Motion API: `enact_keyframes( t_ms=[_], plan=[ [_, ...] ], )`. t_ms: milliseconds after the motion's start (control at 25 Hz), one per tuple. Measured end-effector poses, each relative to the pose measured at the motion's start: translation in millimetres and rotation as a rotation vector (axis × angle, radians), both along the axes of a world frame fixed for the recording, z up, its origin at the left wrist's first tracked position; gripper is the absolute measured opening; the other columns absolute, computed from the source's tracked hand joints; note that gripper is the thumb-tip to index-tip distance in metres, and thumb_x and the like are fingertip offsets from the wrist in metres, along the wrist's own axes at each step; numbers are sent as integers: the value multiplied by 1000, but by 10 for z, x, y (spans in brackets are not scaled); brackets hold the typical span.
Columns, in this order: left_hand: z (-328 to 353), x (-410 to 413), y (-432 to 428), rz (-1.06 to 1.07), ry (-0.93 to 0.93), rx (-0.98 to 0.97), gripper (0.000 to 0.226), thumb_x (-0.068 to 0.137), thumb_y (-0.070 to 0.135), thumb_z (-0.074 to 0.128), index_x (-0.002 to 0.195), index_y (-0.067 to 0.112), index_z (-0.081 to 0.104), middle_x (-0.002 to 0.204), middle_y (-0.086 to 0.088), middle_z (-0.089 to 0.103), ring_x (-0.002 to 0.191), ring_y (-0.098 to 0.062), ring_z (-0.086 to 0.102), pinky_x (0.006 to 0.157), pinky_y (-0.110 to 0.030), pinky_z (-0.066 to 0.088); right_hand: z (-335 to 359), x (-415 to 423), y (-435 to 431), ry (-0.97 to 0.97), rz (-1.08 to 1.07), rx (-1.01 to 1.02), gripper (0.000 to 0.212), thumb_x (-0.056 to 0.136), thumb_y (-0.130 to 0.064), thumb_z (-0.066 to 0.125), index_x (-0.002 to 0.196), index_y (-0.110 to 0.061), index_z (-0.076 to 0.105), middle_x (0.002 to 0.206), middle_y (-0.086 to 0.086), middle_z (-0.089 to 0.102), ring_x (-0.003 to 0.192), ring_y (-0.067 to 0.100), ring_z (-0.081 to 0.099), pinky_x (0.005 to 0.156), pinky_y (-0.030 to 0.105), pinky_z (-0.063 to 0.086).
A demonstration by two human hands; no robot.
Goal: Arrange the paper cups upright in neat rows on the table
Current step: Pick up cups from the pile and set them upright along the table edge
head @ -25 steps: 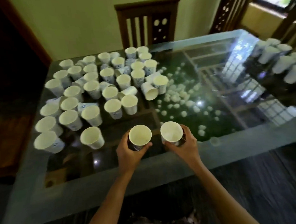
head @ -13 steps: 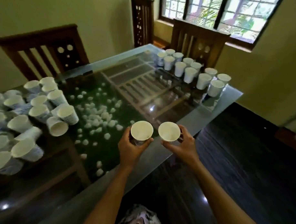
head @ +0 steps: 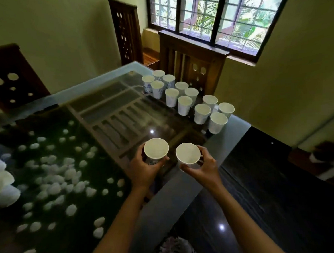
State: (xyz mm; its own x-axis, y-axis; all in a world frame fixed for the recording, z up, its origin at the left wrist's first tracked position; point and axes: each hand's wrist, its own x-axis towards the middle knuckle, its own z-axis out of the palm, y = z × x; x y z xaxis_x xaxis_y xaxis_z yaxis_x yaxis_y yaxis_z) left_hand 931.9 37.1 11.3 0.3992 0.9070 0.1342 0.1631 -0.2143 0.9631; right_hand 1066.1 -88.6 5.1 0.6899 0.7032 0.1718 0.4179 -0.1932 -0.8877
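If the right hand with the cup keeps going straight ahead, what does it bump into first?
Probably the nearest cup in the rows. The right hand points up the glass table edge toward it; the glass between looks free, though depth is unclear.

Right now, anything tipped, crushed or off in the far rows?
Nothing stands out. The arranged cups all stand upright in two rows by the table edge. The left hand and right hand each hold one upright cup.
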Motion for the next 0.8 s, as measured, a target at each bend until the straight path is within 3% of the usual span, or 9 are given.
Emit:
enact_keyframes(
  t_ms=[80, 200, 280, 400, 560, 800],
  plan=[
    [-48, 238, 273, 32, -9, -48, 72, 50, 23, 89, 112, 19, 52, 111, -2, 60, 105, -19, 58, 82, -19, 51, 35, 255, 302, -16, 7, -1, 70, 61, -26, 86, 119, -14, 50, 114, -3, 58, 105, 11, 56, 85, 13, 46],
    [-64, 518, 669, 52, -30, -96, 71, 51, 23, 89, 108, 25, 46, 109, 0, 58, 101, -16, 57, 82, -23, 50, 32, 564, 753, -18, 24, 5, 69, 60, -26, 87, 118, -14, 52, 111, -5, 58, 101, 12, 58, 83, 22, 51],
    [-42, 649, 897, 57, -39, -119, 70, 54, 12, 87, 109, 20, 44, 106, 4, 55, 96, -7, 56, 83, -16, 47, 0, 686, 1003, 3, 55, -5, 68, 59, -25, 87, 117, -16, 52, 111, -5, 59, 100, 10, 58, 83, 21, 51],
    [-22, 855, 1298, 102, -71, -141, 68, 57, -5, 82, 110, 9, 43, 106, -1, 52, 92, 6, 50, 77, -3, 43, -66, 833, 1396, 40, 105, -10, 66, 59, -24, 88, 114, -21, 51, 108, -8, 58, 96, -3, 55, 82, 8, 45],
    [-106, 1156, 1913, 144, -44, -149, 69, 58, -5, 82, 117, -2, 46, 110, -5, 52, 99, -9, 50, 77, 0, 40, -181, 1101, 2044, 61, 134, -23, 68, 59, -23, 87, 117, -19, 52, 110, -7, 60, 101, 3, 56, 88, 19, 49],
    [-310, 1613, 2908, 166, 43, -122, 73, 53, 5, 87, 117, 4, 53, 116, -6, 59, 108, -19, 55, 85, -6, 43, -382, 1447, 2992, 132, 126, 33, 68, 58, -34, 82, 118, -26, 51, 115, -6, 62, 108, 4, 57, 92, 24, 47]
  ],
)
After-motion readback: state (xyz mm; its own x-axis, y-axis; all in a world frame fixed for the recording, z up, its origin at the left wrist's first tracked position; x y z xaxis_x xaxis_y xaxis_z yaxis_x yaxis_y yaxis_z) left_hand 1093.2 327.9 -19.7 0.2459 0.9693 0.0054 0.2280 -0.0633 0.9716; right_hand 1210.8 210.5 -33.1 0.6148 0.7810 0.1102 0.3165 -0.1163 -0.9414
